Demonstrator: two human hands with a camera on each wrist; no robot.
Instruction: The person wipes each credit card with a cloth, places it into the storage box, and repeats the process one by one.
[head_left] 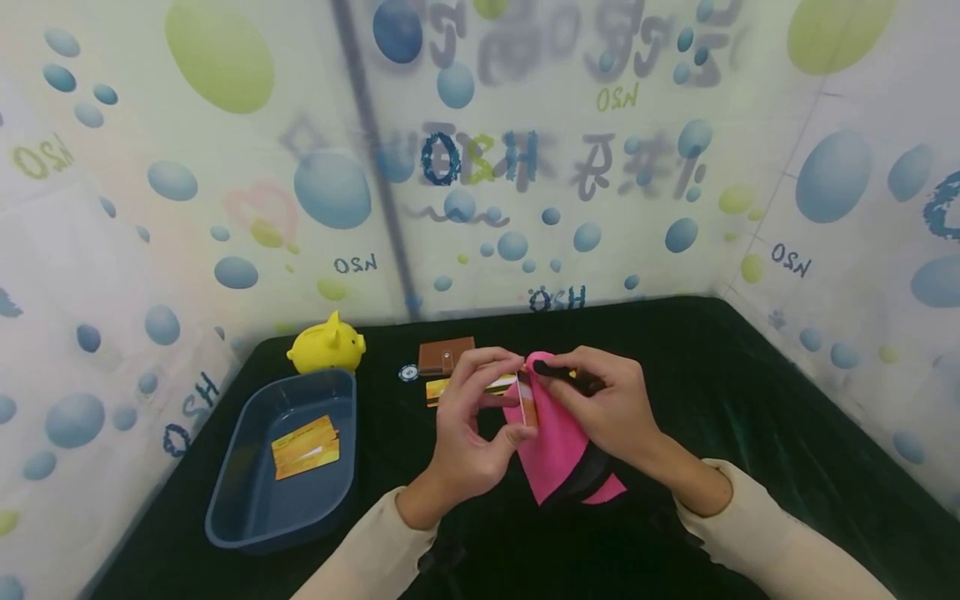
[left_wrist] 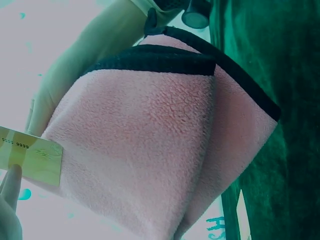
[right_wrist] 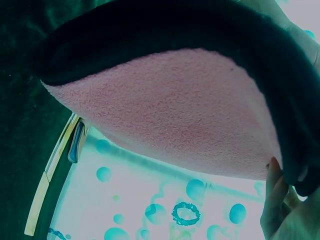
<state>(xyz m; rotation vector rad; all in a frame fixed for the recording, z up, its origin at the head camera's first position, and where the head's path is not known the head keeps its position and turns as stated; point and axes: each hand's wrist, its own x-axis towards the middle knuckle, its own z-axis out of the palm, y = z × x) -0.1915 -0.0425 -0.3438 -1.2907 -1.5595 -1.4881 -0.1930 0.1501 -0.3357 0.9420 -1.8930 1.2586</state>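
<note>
My left hand (head_left: 471, 442) pinches a gold bank card (head_left: 527, 402) by its edges, thumb below and fingers above. That card (left_wrist: 37, 156) lies against a pink fleecy cloth (left_wrist: 135, 135) in the left wrist view, and printed digits show on it. My right hand (head_left: 618, 408) grips the black-edged top of the pink cloth (head_left: 551, 454), which hangs down in folds. From the right wrist, the cloth (right_wrist: 180, 105) fills much of the view, with right-hand fingers (right_wrist: 275, 195) at its edge. Whether the card touches the cloth I cannot tell.
A blue basin (head_left: 225, 508) at left holds gold cards (head_left: 306, 448). Behind it stands a yellow piggy bank (head_left: 327, 346). Beyond my left hand lie a brown wallet (head_left: 438, 354), a poker chip (head_left: 408, 372) and gold cards (head_left: 435, 392) on the dark tablecloth (head_left: 712, 367).
</note>
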